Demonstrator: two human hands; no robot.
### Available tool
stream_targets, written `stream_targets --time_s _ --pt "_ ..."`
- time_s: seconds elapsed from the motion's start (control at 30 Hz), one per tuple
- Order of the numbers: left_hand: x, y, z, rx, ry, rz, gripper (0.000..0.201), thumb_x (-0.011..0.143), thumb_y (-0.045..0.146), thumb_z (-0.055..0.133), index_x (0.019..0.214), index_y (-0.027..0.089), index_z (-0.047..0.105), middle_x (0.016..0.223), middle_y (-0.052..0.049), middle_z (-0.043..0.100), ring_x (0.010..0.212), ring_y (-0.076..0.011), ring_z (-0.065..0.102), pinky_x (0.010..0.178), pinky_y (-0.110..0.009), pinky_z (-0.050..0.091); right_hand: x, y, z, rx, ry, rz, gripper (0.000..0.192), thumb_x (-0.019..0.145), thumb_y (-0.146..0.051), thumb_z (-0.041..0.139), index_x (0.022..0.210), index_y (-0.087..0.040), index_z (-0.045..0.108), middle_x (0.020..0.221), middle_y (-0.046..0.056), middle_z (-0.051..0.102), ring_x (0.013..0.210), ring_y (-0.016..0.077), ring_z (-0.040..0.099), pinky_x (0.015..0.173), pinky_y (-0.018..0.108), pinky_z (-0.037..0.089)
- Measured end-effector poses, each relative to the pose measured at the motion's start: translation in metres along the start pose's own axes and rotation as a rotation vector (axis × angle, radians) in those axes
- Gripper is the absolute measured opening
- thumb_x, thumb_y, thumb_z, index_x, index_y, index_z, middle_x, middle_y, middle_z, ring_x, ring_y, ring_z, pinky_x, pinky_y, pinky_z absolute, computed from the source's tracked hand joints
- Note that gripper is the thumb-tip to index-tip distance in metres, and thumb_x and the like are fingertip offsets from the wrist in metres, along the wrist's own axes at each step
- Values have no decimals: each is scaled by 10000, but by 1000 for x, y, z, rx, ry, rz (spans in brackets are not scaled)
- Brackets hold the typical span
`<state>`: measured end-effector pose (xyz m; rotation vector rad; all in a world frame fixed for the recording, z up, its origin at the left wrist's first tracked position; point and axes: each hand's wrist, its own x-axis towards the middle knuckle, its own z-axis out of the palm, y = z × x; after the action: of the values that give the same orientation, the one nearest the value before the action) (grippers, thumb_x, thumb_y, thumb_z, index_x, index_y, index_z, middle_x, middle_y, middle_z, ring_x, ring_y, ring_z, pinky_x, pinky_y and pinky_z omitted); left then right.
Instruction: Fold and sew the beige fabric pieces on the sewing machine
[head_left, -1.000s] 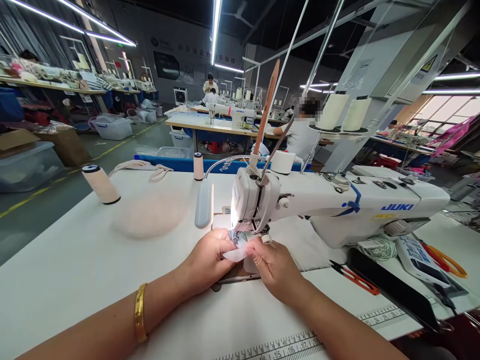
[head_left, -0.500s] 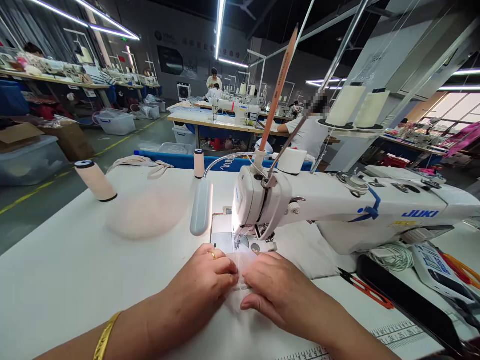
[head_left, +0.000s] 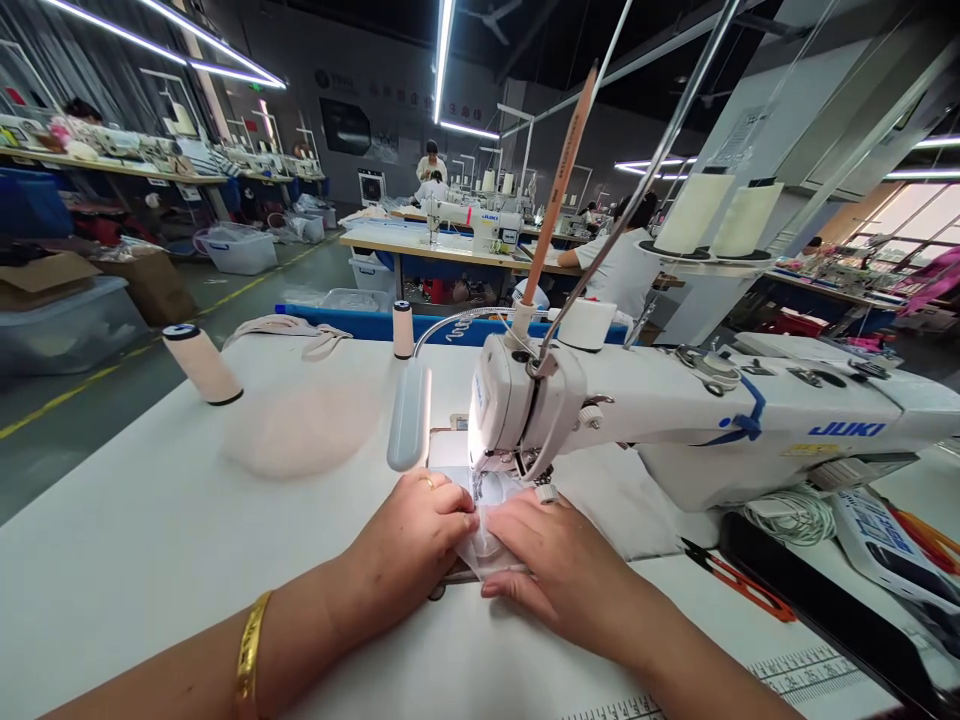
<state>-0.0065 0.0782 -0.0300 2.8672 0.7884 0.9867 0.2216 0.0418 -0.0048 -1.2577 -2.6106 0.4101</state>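
Observation:
A small sheer white fabric piece (head_left: 489, 532) lies flat on the sewing table, reaching under the needle of the white JUKI sewing machine (head_left: 675, 415). My left hand (head_left: 411, 545), with a ring and a gold bangle on the wrist, presses the fabric's left edge with its fingertips. My right hand (head_left: 559, 565) lies flat on the fabric's right side, fingers pointing toward the needle. Both hands sit just in front of the presser foot (head_left: 480, 487), which is lit by the machine's lamp.
A curved lamp head (head_left: 409, 418) hangs left of the needle. A pale mesh pile (head_left: 300, 430) and two thread cones (head_left: 201, 363) stand on the white table (head_left: 150, 540). Red snips (head_left: 739, 585) and a control panel (head_left: 885, 545) lie at right. Other workers sit at distant machines.
My hands went from pinching the fabric piece up at the needle to laying it flat on the table, and now slide it forward under the presser foot.

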Motion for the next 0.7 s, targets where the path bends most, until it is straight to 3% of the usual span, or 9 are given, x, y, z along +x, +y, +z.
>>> stream_targets --time_s 0.1,0.23,0.33,0.57,0.7 --pt "1 -1 1 8 -11 -13 277 937 53 516 942 212 743 887 -34 739 758 -212 619 735 -365 432 1 3 5 -17 54 -25 342 906 -452 829 1049 -204 641 1059 38 714 970 279 635 845 405 464" --pt "0 1 0 -23 -19 -12 263 978 79 519 929 215 739 871 -29 732 753 -201 613 743 -365 438 1 7 12 -108 132 -102 61 1006 -219 687 979 -199 636 1028 49 699 954 249 629 790 366 455" --pt "-3 5 -2 -67 -22 6 292 983 57 488 944 211 733 950 -32 767 827 -203 658 797 -382 452 1 8 14 -121 143 -144 119 1016 -138 608 915 -202 609 933 34 678 940 230 622 774 350 446" --pt "-3 4 -3 -68 -47 4 297 987 55 472 936 203 724 976 -33 786 859 -209 683 821 -395 467 0 10 14 -128 116 -110 158 1028 -164 587 875 -202 577 885 27 668 893 230 605 741 359 416" --pt "0 -2 0 -34 -39 -2 283 998 83 479 915 200 723 948 -47 778 841 -213 672 818 -388 479 1 7 12 -83 120 -51 223 986 -377 736 946 -200 606 928 39 691 900 254 607 786 380 439"
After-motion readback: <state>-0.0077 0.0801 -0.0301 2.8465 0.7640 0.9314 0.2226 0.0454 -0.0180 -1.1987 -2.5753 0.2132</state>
